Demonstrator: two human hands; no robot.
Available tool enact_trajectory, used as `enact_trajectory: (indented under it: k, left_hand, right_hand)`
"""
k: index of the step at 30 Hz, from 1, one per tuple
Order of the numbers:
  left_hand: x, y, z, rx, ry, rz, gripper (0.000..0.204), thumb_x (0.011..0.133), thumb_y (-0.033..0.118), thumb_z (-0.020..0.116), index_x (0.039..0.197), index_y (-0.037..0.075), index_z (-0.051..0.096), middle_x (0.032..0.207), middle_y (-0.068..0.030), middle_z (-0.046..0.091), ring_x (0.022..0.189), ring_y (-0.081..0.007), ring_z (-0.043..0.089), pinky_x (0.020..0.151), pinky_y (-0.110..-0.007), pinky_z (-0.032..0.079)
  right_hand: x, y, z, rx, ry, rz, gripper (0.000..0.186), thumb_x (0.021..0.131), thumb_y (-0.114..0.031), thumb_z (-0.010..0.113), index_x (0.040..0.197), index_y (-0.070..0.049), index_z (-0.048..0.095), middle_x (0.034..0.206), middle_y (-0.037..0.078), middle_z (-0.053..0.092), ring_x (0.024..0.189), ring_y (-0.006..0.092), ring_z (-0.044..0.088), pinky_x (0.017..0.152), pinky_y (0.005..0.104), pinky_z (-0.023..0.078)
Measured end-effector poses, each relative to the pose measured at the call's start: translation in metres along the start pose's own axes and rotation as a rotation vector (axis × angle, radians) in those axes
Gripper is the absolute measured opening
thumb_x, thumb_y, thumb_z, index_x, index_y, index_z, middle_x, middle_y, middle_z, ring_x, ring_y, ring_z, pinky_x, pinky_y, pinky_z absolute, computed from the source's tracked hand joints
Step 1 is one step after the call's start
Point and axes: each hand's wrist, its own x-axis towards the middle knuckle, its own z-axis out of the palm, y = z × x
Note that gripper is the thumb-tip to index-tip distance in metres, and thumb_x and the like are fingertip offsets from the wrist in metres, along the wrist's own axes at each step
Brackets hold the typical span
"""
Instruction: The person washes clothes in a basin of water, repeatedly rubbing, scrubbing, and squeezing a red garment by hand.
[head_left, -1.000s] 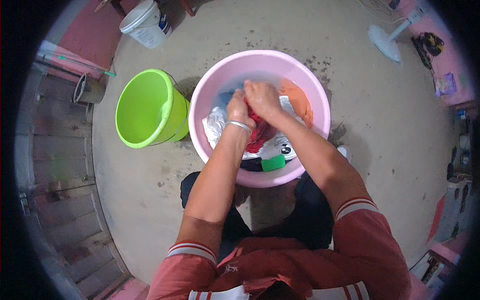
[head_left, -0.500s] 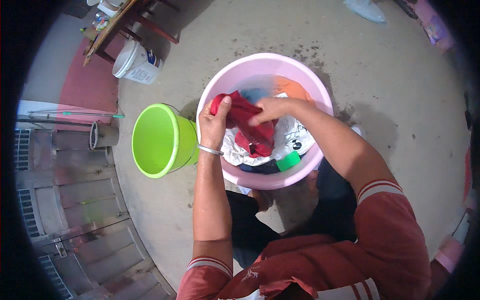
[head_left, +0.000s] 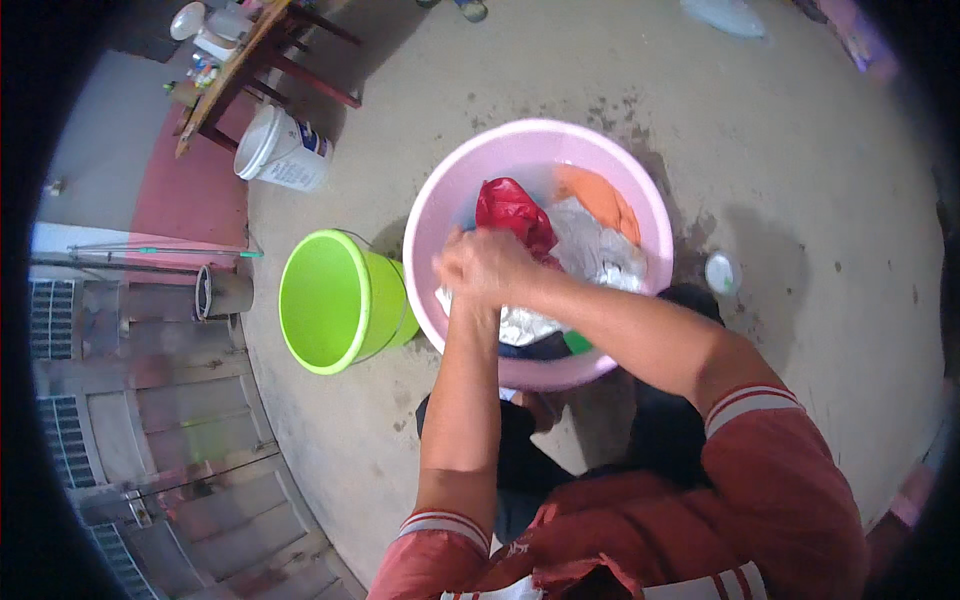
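Observation:
Over the pink basin (head_left: 540, 127), my left hand (head_left: 462, 272) and right hand (head_left: 508, 262) are pressed together, closed on a wet red cloth (head_left: 512, 205). Motion blurs the fingers, and part of the cloth is hidden beneath them. Its loose end hangs past my knuckles into the basin. Below lie white clothes (head_left: 590, 245) with a dark print and an orange garment (head_left: 600, 195) along the right wall. Something dark blue (head_left: 540, 348) and a green block-like thing (head_left: 578, 342) lie near the basin's front, the latter partly behind my right forearm.
Left of the basin stands a lime-green bucket (head_left: 325, 300) with a wire handle. A white pail (head_left: 285, 150) sits by a wooden table (head_left: 245, 65). Right of the basin, a small white tub (head_left: 722, 272) rests on the concrete floor. Someone's shoe (head_left: 470, 10) shows at the top edge.
My hands have come together and moved lower over the basin, bunching the red cloth between them. The white tub and a shoe at the top now show more fully.

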Motion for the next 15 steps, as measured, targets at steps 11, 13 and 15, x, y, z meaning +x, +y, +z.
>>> enact_trajectory:
  k: [11, 13, 15]
  left_hand:
    - [-0.005, -0.014, 0.114, 0.199, 0.014, -0.343, 0.035, 0.093, 0.036, 0.037, 0.087, 0.007, 0.055, 0.087, -0.0066, 0.060, 0.083, -0.0216, 0.058, 0.074, -0.037, 0.050]
    - [-0.011, -0.039, 0.193, 0.187, 0.388, -0.542, 0.027, 0.092, 0.025, 0.050, 0.107, 0.004, 0.058, 0.100, -0.0103, 0.063, 0.092, -0.0218, 0.061, 0.084, -0.038, 0.051]
    - [-0.022, -0.021, 0.187, 0.626, 0.081, -0.664, 0.023, 0.089, 0.023, 0.059, 0.105, 0.005, 0.059, 0.096, -0.0070, 0.063, 0.088, -0.0180, 0.061, 0.082, -0.035, 0.050]
  right_hand:
    - [-0.012, 0.045, -0.018, 0.019, 0.220, 0.115, 0.031, 0.087, -0.030, 0.052, 0.071, -0.005, 0.062, 0.067, 0.021, 0.061, 0.068, 0.0404, 0.061, 0.064, 0.0499, 0.047]
    - [-0.020, 0.101, -0.047, -0.056, 0.324, 0.269, 0.034, 0.086, -0.031, 0.053, 0.068, -0.003, 0.062, 0.068, 0.023, 0.059, 0.068, 0.0425, 0.060, 0.063, 0.0498, 0.047]
    - [-0.011, 0.119, -0.069, -0.049, 0.211, 0.398, 0.034, 0.086, -0.035, 0.052, 0.076, -0.005, 0.063, 0.075, 0.021, 0.063, 0.071, 0.0394, 0.061, 0.068, 0.0480, 0.049]
